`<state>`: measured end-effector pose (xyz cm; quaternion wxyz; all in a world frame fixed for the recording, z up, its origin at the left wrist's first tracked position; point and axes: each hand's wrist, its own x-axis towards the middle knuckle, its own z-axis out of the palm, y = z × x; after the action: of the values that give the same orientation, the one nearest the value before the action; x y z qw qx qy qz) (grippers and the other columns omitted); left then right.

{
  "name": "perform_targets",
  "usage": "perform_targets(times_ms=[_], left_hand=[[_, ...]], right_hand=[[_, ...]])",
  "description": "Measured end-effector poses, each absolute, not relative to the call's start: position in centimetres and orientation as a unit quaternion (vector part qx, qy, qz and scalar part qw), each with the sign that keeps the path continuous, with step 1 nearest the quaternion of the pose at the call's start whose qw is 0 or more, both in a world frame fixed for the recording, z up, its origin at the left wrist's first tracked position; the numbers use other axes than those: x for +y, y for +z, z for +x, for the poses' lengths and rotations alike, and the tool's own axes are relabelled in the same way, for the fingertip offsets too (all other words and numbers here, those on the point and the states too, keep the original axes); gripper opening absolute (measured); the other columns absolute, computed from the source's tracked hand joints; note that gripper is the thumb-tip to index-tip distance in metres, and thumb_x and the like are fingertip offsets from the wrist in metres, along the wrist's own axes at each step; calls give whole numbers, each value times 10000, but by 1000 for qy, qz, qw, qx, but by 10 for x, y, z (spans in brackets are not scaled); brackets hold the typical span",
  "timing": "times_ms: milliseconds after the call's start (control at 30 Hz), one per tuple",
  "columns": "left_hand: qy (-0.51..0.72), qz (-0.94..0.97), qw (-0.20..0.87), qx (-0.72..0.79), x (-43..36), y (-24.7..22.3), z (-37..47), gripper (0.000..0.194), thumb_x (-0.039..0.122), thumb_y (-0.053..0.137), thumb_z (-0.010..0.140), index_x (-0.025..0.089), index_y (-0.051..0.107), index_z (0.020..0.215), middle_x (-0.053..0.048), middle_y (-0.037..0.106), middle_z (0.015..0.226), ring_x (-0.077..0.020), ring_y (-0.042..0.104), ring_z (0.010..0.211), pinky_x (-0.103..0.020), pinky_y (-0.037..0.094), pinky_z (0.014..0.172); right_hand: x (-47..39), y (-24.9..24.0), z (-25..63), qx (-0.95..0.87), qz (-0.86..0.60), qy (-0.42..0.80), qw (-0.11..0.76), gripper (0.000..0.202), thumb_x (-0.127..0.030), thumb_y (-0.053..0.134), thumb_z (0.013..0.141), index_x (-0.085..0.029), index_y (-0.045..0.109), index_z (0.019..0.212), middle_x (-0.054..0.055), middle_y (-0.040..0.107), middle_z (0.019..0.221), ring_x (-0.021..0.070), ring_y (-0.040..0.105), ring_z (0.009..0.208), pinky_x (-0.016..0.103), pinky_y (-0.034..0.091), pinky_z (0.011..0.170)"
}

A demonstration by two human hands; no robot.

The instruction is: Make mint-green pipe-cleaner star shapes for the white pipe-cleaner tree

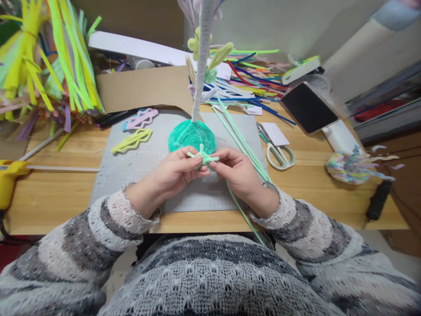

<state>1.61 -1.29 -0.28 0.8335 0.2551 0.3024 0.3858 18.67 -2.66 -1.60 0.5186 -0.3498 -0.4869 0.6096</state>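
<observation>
Between my two hands is a small light-green pipe cleaner shape point(204, 159) with several short arms sticking out. My left hand point(176, 171) pinches its left side between thumb and fingers. On the other side, my right hand point(237, 172) grips it with thumb and forefinger. Just behind stands a round teal base point(191, 137) carrying an upright white wrapped stem point(201, 66) with pipe cleaner leaves and flowers. Long mint-green pipe cleaners point(241, 142) lie by my right hand, and one strand hangs over the table's front edge. Fingertips hide part of the shape.
A grey cutting mat point(131, 175) lies under the work, with yellow point(132, 140) and purple bent pipe cleaners point(143, 118) on it. Scissors point(279, 153), a phone point(309, 107) and a fluffy pastel piece point(350, 166) sit right. A yellow glue gun point(9, 180) and pipe cleaner bundles point(70, 57) are left.
</observation>
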Motion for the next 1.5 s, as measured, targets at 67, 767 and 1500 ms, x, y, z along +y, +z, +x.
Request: perform_targets(times_ms=[67, 767, 1500], left_hand=[[377, 259, 837, 299, -14, -2, 17, 214, 146, 779, 695, 145, 580, 777, -2, 690, 716, -108, 680, 664, -237, 584, 717], [457, 301, 743, 386, -16, -5, 27, 380, 186, 835, 579, 177, 520, 790, 39, 673, 658, -103, 638, 581, -217, 481, 600], [474, 389, 693, 380, -20, -14, 26, 299, 215, 811, 663, 181, 544, 792, 41, 679, 693, -99, 624, 651, -229, 465, 674]], right_hand=[[-27, -16, 185, -481, -358, 595, 535, 164, -272, 786, 706, -210, 637, 733, -56, 636, 668, 82, 557, 594, 252, 486, 621], [-34, -18, 183, -502, -413, 557, 517, 151, -323, 696, 797, -197, 625, 755, -54, 558, 594, 71, 458, 501, 225, 369, 474], [-39, -11, 182, -621, -455, 418, 482, 124, -228, 595, 838, -192, 566, 724, -8, 596, 681, 114, 535, 629, 260, 426, 601]])
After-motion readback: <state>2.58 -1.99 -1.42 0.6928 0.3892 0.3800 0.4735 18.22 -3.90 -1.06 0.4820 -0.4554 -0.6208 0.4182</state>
